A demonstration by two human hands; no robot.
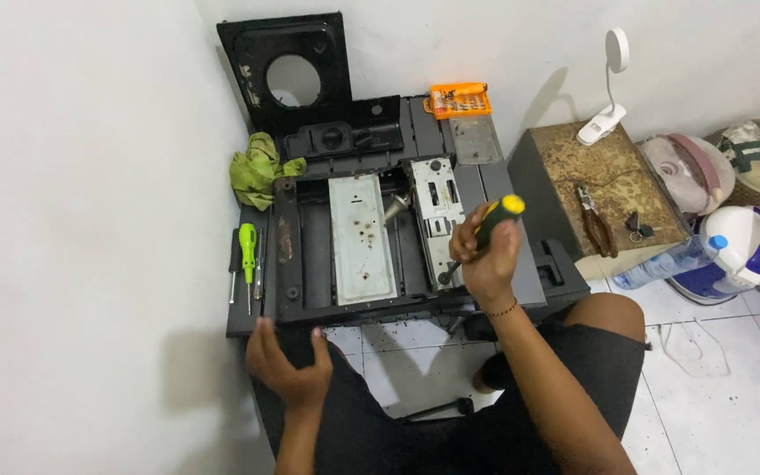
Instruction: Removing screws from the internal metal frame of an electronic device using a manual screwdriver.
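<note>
A person seated at a low black table [521, 281] works on a dismantled black appliance frame [288, 255], one hand on a tool and one on the frame's near edge. The right hand [485, 259] is closed around one yellow-and-black screwdriver [485, 230], its tip set down on the right of two grey metal plates [437, 215] lying inside the frame; the left plate [361, 237] sits just beside it. The left hand [288, 361] rests with fingers loosely spread, gripping nothing, at the frame's front left corner. One green screwdriver [247, 246] lies left of the frame, one green cloth [257, 167] behind it. One orange bit case [457, 99], one black panel with a round hole [288, 70], one white lamp [607, 88] and one pair of pliers [595, 220] stand farther off.
</note>
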